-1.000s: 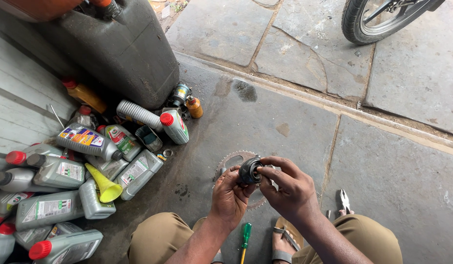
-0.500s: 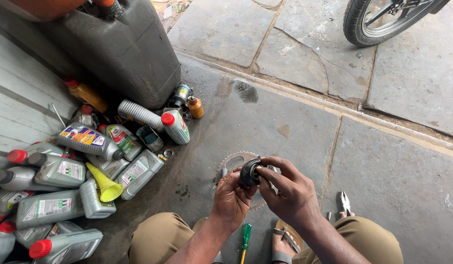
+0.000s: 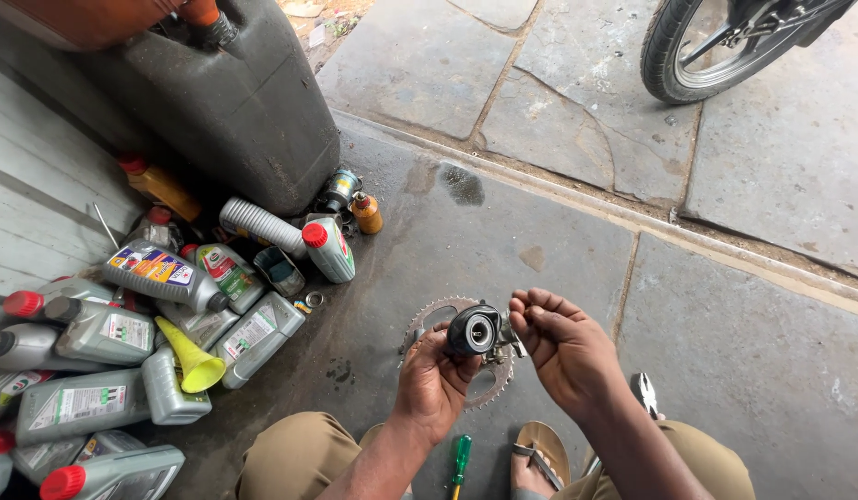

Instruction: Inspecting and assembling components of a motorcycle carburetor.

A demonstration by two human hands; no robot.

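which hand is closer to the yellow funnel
Left. The left hand, gripping the dark cylindrical part, is on the side toward the yellow funnel among the oil bottles. The right hand sits beyond the part, farther away.

Person seen from above, head cam. Both forearms bare, no sleeves in view, no watch/rings/gloves visible on left hand (image 3: 433, 387) or right hand (image 3: 566, 350). Fingers look grimy w/ dark smudges. Wears khaki/tan trousers (image 3: 295, 456), plain fabric, both knees showing at bottom edge of frame. One foot in an open sandal (image 3: 536, 451), tan sole w/ grey straps across toes. Rest of body out of frame.
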